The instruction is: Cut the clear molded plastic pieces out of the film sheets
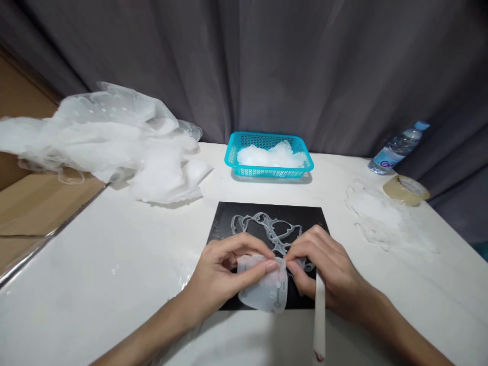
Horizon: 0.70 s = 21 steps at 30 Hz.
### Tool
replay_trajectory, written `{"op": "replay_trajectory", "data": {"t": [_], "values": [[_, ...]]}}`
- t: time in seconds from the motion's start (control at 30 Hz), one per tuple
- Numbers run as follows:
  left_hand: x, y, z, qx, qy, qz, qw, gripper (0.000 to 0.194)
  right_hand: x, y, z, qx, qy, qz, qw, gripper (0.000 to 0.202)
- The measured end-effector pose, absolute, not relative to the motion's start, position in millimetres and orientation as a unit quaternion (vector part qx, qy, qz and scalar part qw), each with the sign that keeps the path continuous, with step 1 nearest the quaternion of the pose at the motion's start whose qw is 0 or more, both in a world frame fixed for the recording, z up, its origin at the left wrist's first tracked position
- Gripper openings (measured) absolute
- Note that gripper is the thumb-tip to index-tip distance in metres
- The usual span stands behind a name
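Observation:
Between thumb and fingers, my left hand (236,269) holds a translucent, milky silicone piece (263,292) with small holes and slots. My right hand (324,269) pinches at the upper right edge of that piece. A white stick-like tool (319,320) is tucked in my right hand and points down toward me. Both hands are over a black mat (224,218). Thin, tangled translucent strips (269,226) lie on the mat just beyond my fingers.
A turquoise basket (272,173) holding white translucent pieces stands at the back. Left of it is a large heap of translucent sheets (125,142) beside cardboard (46,203). On the right are a water bottle (396,150), a tape roll (406,190) and thin translucent scraps (385,216).

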State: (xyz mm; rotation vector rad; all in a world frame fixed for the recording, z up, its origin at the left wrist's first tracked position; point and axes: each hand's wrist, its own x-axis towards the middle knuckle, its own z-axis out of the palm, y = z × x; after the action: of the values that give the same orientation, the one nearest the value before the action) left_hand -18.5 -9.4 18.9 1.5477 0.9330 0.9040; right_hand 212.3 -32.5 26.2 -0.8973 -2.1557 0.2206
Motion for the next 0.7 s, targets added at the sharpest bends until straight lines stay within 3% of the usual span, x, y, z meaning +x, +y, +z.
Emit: {"op": "replay_trajectory", "data": {"t": [0.23,0.4,0.7], "values": [[-15,-7,19,0.599,0.365,0.367,0.611,0.018,212,-31,25,-0.35,-0.857,0.089,0.368,0.012],[-17,-3,17,0.675,0.378,0.318,0.548,0.008,211,-31,20,-0.348,-0.87,0.085,0.337,0.009],[-19,-1,14,0.704,0.42,0.232,0.524,0.026,208,-27,8,-0.367,-0.88,0.04,0.299,0.01]]}}
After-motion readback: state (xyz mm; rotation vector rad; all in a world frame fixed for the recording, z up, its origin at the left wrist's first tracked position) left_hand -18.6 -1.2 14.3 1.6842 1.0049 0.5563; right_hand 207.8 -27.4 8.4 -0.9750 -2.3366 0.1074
